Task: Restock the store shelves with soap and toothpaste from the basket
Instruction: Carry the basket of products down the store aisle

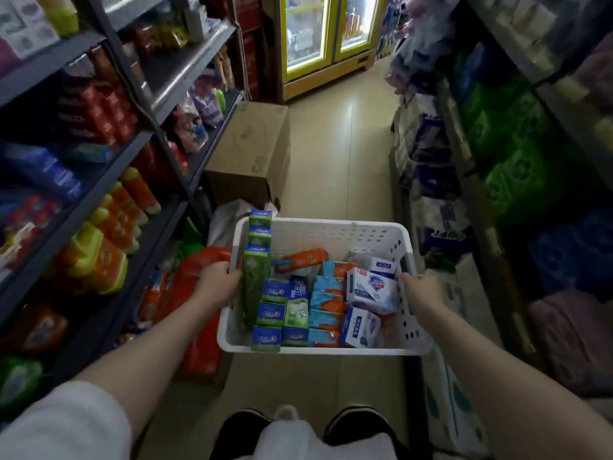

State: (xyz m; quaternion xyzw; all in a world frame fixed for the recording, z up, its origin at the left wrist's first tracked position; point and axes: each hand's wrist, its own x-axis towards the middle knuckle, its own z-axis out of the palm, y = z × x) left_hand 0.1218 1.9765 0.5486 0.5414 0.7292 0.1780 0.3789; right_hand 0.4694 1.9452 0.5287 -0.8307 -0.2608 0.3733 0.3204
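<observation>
I hold a white perforated plastic basket point(335, 235) in front of me over the aisle floor. My left hand point(217, 282) grips its left handle and my right hand point(421, 292) grips its right handle. Inside stand several blue-and-green toothpaste boxes point(273, 315), with some point(259, 240) propped upright against the left wall. Blue-and-orange soap packs point(326, 313) lie in the middle. White soap boxes point(370, 288) with a blue shield logo are stacked at the right. An orange pack point(303, 257) lies toward the far wall.
Dark metal shelves point(99, 184) on the left carry orange and yellow bottles point(116, 227) and red packs. A cardboard box point(253, 154) stands on the floor ahead left. Right shelves point(497, 161) hold tissue packs. A lit yellow fridge point(326, 38) closes the aisle's far end.
</observation>
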